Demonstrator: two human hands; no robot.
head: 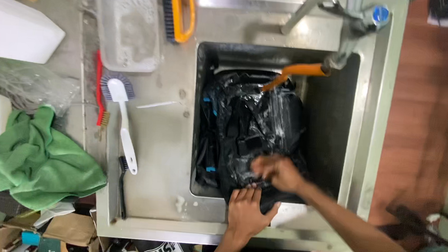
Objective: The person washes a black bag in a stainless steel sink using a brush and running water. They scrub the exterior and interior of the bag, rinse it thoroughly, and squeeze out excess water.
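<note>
1. Your left hand [246, 212] lies flat, fingers spread and open, pressing on the near edge of the black bag [249, 138] where it laps over the sink [363, 131] rim. It pins the fabric and grips nothing.
2. Your right hand [276, 172] is blurred. It sits on top of the bag, fingers curled down onto the wet cloth; you cannot tell whether it clutches a fold or only rubs the surface.
3. The bag fills the left part of the sink basin, crumpled, straps loose, glistening wet. An orange hose [297, 73] from the tap [357, 22] points at its far end.
4. Judging by this, the bag is soaked through and the hand wash is under way. No foam shows on it, so how far the scrubbing has gone is unclear; rinsing and lifting out appear to remain.
5. On the worktop [164, 137] to the left lie a white brush [123, 118], an orange-handled brush [177, 7], and a soapy tub [128, 25], all untouched. A green cloth [40, 159] sits further left.
</note>
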